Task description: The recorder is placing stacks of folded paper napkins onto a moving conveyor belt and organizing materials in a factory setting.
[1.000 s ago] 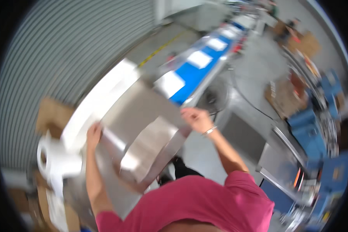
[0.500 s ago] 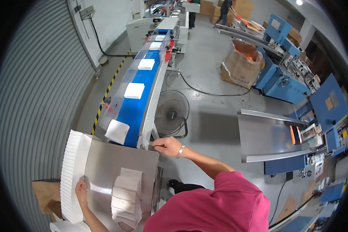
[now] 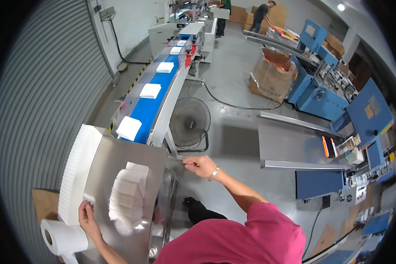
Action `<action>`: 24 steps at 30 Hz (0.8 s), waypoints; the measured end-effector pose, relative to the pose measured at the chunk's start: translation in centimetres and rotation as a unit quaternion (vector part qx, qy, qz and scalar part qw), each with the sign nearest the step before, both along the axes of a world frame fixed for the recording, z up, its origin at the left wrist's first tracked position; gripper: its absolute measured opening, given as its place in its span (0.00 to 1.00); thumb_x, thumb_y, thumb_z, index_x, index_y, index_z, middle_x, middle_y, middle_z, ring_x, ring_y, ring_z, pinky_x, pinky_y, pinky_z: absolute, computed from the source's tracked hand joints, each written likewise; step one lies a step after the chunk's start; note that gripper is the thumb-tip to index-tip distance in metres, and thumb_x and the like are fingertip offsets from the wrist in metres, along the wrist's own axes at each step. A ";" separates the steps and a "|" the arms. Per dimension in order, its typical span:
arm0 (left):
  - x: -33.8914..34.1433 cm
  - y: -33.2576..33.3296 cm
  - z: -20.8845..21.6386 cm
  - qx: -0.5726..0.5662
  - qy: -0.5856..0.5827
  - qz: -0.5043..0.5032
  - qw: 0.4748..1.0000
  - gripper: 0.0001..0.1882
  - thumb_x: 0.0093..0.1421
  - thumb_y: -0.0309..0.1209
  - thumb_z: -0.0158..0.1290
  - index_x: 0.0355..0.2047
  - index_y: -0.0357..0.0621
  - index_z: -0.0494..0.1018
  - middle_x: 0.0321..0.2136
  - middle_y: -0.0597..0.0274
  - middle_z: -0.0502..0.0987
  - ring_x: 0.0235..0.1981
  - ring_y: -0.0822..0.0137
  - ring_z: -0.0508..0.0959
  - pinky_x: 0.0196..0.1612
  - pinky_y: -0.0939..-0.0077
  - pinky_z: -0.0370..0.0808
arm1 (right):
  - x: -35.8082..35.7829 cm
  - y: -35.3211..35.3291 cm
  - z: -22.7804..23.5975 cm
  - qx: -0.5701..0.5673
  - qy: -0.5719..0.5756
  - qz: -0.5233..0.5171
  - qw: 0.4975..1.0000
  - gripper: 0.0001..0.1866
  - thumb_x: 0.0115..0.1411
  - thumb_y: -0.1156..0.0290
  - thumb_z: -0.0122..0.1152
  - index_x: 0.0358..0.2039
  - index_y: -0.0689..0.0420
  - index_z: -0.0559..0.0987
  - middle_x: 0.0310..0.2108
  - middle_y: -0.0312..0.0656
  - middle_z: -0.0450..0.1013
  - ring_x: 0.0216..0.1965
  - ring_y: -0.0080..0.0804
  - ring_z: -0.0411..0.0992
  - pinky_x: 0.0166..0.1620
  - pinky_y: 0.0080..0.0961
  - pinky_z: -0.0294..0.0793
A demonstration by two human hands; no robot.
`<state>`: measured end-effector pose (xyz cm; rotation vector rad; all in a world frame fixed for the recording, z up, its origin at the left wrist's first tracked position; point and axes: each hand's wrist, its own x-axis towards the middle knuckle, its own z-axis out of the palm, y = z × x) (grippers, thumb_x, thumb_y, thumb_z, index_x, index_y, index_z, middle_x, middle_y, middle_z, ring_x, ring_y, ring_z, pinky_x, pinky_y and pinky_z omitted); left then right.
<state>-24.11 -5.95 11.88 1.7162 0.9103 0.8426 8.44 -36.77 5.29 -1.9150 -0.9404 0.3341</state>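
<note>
My left hand (image 3: 88, 215) hovers at the left side of a metal table (image 3: 103, 169), fingers slightly apart and holding nothing. Beside it a long row of folded white sheets (image 3: 80, 169) stands on edge along the table's left side. A second, fanned pile of folded white sheets (image 3: 126, 193) lies in the middle of the metal top. My right hand (image 3: 201, 166) hangs past the table's right edge, over the floor, with its fingers curled together and nothing visible in them. White folded stacks lie spaced along a blue conveyor belt (image 3: 141, 116), the nearest stack (image 3: 129, 128) at its near end.
A white roll (image 3: 66, 236) stands at the table's near left corner. A floor fan (image 3: 190, 123) is right of the conveyor. Further right are a metal chute (image 3: 290, 143), blue machines (image 3: 323, 94) and a large carton (image 3: 273, 75). Two people stand in the far background.
My view has shifted, and the table and conveyor sit lower-left or higher in it. My left hand has moved nearer along the table, close to the white roll. My right hand stays off the table's right side.
</note>
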 end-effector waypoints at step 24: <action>-3.1 -14.9 -8.4 0.221 0.104 -0.101 0.965 0.04 0.49 0.27 0.53 0.25 0.39 0.73 0.18 0.55 0.73 0.18 0.61 0.73 0.22 0.72 0.69 | 0.8 -17.5 0.5 -0.358 -0.058 -0.434 0.825 0.24 0.52 0.55 0.56 0.44 0.56 0.69 0.39 0.48 0.73 0.43 0.49 0.69 0.44 0.38 0.70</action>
